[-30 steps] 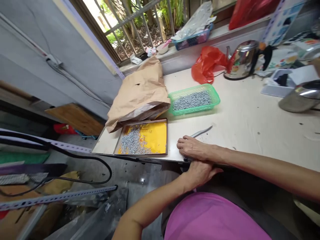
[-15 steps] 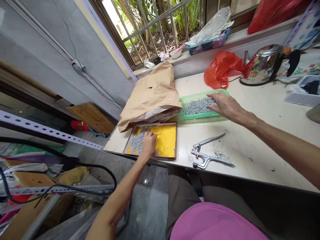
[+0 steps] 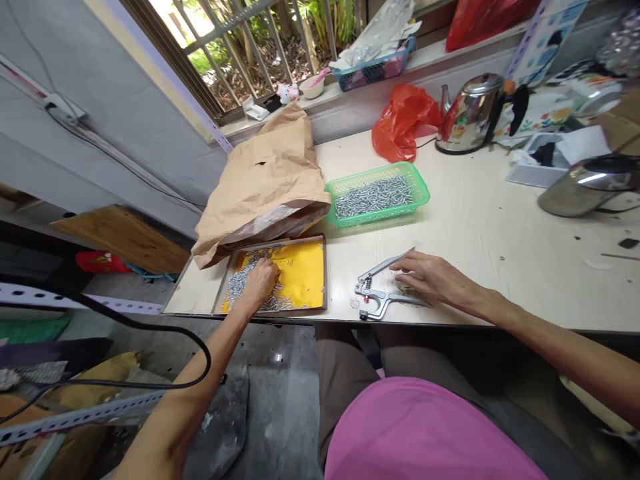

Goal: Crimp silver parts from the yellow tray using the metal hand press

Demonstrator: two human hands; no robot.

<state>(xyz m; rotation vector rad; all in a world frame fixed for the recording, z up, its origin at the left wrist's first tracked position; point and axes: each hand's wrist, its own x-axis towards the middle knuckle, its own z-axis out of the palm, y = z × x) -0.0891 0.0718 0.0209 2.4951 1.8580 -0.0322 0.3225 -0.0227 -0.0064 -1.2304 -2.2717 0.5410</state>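
My left hand (image 3: 263, 283) is down in a shallow brown-edged tray (image 3: 325, 280) with a yellow bottom. Its fingers are curled together against a heap of small silvery metal pieces (image 3: 239, 283); anything between the fingertips is hidden. Hand pliers (image 3: 383, 303) with a spring between the handles lie on the table, jaw end to the left. Over their handle ends hovers my right hand (image 3: 433, 277), fingers stretched and apart; whether it touches the handles I cannot tell. Behind it, a green plastic basket (image 3: 423, 193) holds many similar metal pieces (image 3: 375, 195).
A large brown paper bag (image 3: 270, 167) leans beside the tray and basket. Farther back are a red plastic bag (image 3: 406, 120) and a steel kettle (image 3: 473, 113). A white box (image 3: 537, 175) and a metal jug (image 3: 575, 190) stand at the right. The table's front edge runs close to my lap.
My right hand has left the green basket and come down toward me to the pliers' handles. My left hand stays in the tray, moved slightly over the heap. The view has shifted to the right.
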